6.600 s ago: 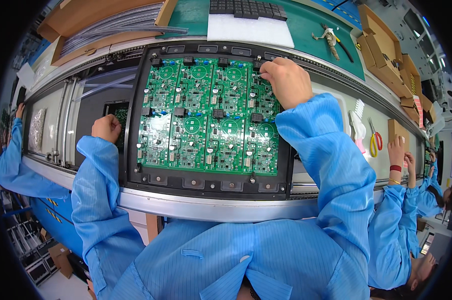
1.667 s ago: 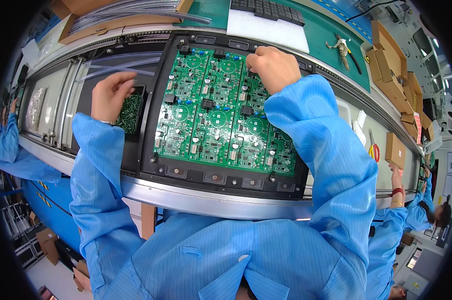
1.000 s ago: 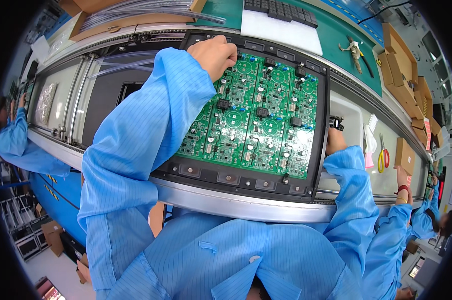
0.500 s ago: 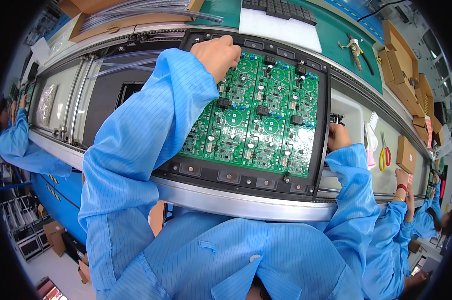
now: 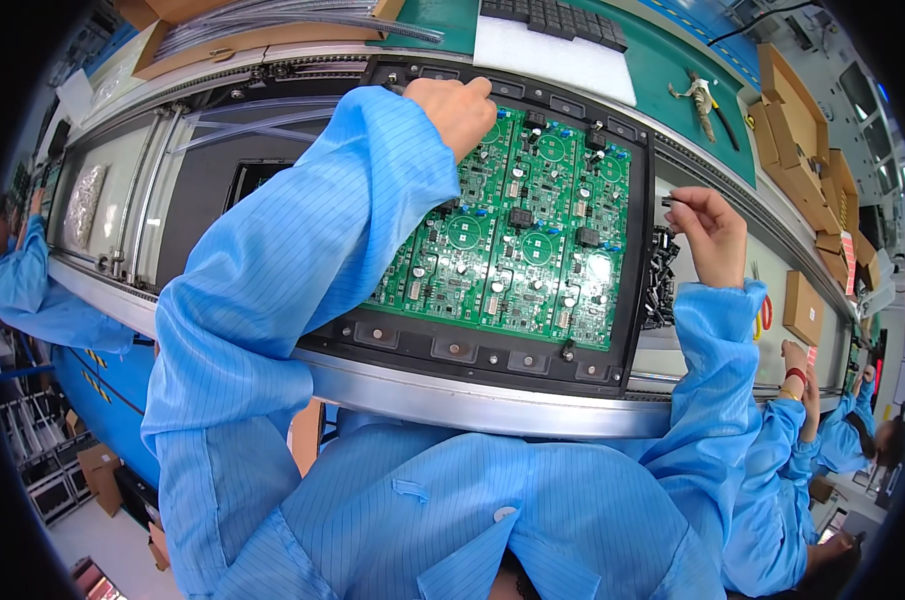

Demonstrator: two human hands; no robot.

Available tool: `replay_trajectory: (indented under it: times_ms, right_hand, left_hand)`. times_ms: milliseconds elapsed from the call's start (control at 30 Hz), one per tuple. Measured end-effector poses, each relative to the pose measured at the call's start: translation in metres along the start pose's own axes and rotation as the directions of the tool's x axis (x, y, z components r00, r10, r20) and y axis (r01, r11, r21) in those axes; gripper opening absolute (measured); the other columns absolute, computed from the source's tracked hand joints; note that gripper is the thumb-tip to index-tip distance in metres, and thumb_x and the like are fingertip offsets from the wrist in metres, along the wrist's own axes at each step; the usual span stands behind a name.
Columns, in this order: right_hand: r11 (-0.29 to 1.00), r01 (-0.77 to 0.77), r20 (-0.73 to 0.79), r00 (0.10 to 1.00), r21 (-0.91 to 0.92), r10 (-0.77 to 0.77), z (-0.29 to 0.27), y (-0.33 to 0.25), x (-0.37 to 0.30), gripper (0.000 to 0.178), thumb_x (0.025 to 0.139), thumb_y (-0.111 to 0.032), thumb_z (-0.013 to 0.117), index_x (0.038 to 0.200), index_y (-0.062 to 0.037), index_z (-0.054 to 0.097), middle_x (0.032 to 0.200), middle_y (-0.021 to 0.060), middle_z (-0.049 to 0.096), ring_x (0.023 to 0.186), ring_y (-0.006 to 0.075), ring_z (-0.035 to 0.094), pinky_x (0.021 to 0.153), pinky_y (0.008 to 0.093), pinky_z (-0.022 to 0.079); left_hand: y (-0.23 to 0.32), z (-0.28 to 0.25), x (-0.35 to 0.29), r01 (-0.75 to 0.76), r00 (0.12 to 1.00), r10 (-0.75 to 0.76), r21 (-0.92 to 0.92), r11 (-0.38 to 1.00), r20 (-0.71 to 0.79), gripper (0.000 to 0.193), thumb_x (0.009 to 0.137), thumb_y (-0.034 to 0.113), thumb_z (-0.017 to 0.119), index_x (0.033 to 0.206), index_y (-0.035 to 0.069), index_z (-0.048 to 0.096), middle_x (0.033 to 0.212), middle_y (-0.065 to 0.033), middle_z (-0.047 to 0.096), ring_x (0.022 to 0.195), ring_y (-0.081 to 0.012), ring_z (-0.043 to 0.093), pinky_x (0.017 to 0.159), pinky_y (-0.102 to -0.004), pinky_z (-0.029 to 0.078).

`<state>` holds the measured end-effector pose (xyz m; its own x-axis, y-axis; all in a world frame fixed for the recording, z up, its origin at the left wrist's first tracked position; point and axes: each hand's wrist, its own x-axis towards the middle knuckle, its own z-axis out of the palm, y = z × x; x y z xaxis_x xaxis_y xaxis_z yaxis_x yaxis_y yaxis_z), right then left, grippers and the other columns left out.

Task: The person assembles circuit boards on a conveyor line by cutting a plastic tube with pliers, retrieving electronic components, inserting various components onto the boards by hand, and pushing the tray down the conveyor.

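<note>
Right hand [image 5: 710, 232] pinches a small dark part [image 5: 670, 201], which a slack grip could drop | just below it: pile of dark parts [image 5: 660, 285] | just left: black frame rim [image 5: 630, 300], a ridge before the green boards [image 5: 523, 275] | farther right: brown box [image 5: 803, 308] | farthest left: left hand [image 5: 455, 112], hold hidden from me, its sleeve [image 5: 313, 225] overhanging the boards, liable to snag black blocks [image 5: 521, 218]

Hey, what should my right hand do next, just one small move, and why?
I'd likely move the right hand left, over the green circuit boards: it seems to pinch a small dark part, just right of the black frame, while the left hand is over the boards' far left area.
</note>
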<state>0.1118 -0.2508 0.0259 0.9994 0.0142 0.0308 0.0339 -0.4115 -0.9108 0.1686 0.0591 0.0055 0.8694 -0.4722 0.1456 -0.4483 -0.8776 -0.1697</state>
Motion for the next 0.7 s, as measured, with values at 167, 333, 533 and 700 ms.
replay_trajectory:
  times_ms: [167,333,533,700]
  right_hand:
    - [0.996,0.002,0.205,0.979,0.089,-0.02,0.022,-0.024,0.008,0.015,0.084,0.001,0.057,0.099,0.002,0.061,0.083,0.0071,0.063,0.073,0.0114,0.06,0.067,0.021,0.05]
    - [0.984,0.008,0.366,0.928,0.179,-0.074,0.051,-0.039,0.025,0.016,0.084,0.0,0.059,0.099,0.0009,0.061,0.081,0.0076,0.063,0.072,0.0113,0.061,0.065,0.0208,0.05]
    - [0.983,-0.053,0.439,0.898,0.178,-0.032,0.072,-0.045,0.048,0.016,0.082,-0.001,0.061,0.099,0.0007,0.062,0.081,0.009,0.064,0.072,0.012,0.062,0.066,0.0205,0.051]
    - [0.992,-0.044,0.484,0.875,0.12,-0.02,0.1,-0.06,0.066,0.014,0.08,-0.001,0.063,0.095,0.0012,0.064,0.082,0.0103,0.065,0.072,0.0134,0.062,0.068,0.0227,0.052]
  left_hand:
    - [0.0,-0.007,0.0,-0.04,0.998,0.039,0.034,0.999,0.045,0.005,0.075,0.01,0.061,0.077,0.006,0.058,0.081,-0.0045,0.051,0.071,-0.0263,0.058,0.066,-0.0368,0.049]
    - [-0.027,0.001,-0.017,-0.023,0.995,-0.012,-0.34,0.94,-0.1,0.013,0.079,0.013,0.062,0.088,0.004,0.063,0.087,-0.0041,0.056,0.069,-0.0255,0.058,0.063,-0.0344,0.049]
    - [-0.091,-0.013,-0.088,0.178,0.931,-0.331,-0.606,0.775,-0.151,0.012,0.078,0.015,0.062,0.084,0.005,0.066,0.076,-0.0056,0.064,0.06,-0.0234,0.058,0.057,-0.0318,0.046]
    - [-0.133,0.032,-0.183,0.555,0.832,-0.506,-0.309,0.773,0.229,0.009,0.074,0.013,0.062,0.078,0.006,0.066,0.063,-0.0062,0.062,0.055,-0.025,0.058,0.056,-0.0334,0.046]
